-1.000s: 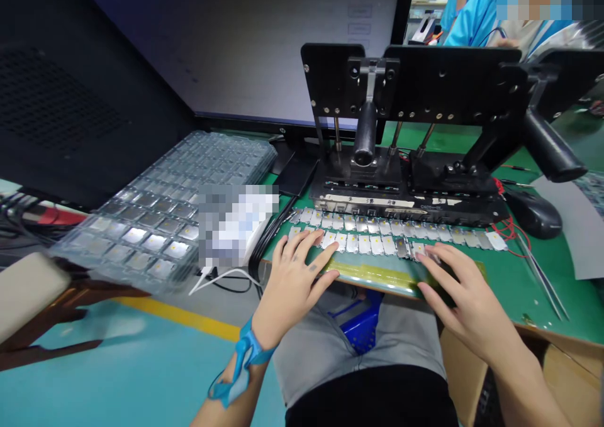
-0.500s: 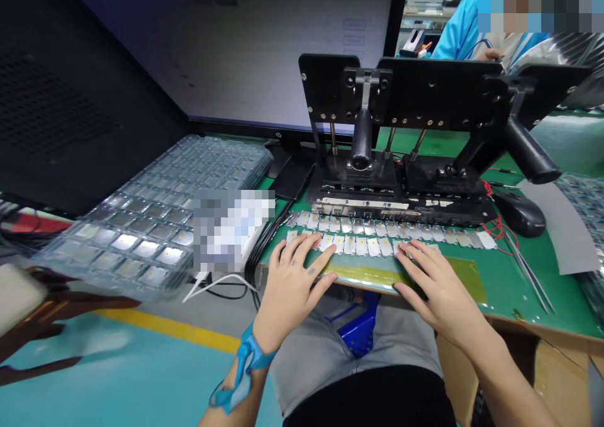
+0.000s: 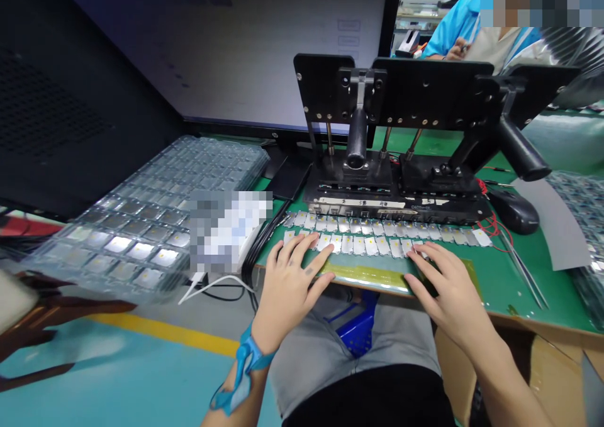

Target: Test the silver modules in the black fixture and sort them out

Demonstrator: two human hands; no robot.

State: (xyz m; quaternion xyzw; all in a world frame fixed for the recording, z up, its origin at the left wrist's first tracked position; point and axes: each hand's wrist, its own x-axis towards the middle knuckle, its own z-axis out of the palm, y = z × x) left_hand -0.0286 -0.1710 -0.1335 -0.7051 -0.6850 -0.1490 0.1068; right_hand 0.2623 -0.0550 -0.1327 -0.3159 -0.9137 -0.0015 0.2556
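Two rows of small silvery plates with yellow dots lie on the green mat in front of a black test fixture (image 3: 396,210). At the left end of the near row (image 3: 359,244), my left hand (image 3: 289,285) rests with its fingers spread, fingertips touching or just over the plates. My right hand (image 3: 446,285) is at the right end of that row, fingers stretched out over the last plates and hiding some of them. A far row (image 3: 377,226) runs along the fixture's front edge. Neither hand grips anything. A blue band (image 3: 250,354) circles my left wrist.
Stacked clear trays (image 3: 155,226) of similar plates stand at left, beside a white blurred box (image 3: 231,232) with cables. A monitor (image 3: 226,56) rises behind. Tweezers (image 3: 523,270), a black mouse (image 3: 514,212) and a paper sheet (image 3: 559,226) lie at right. Another person's sleeve (image 3: 453,21) shows beyond.
My right hand has slid slightly right along the near row, uncovering more plates. My left hand has stayed nearly still. The other person's hand at the back has shifted left.
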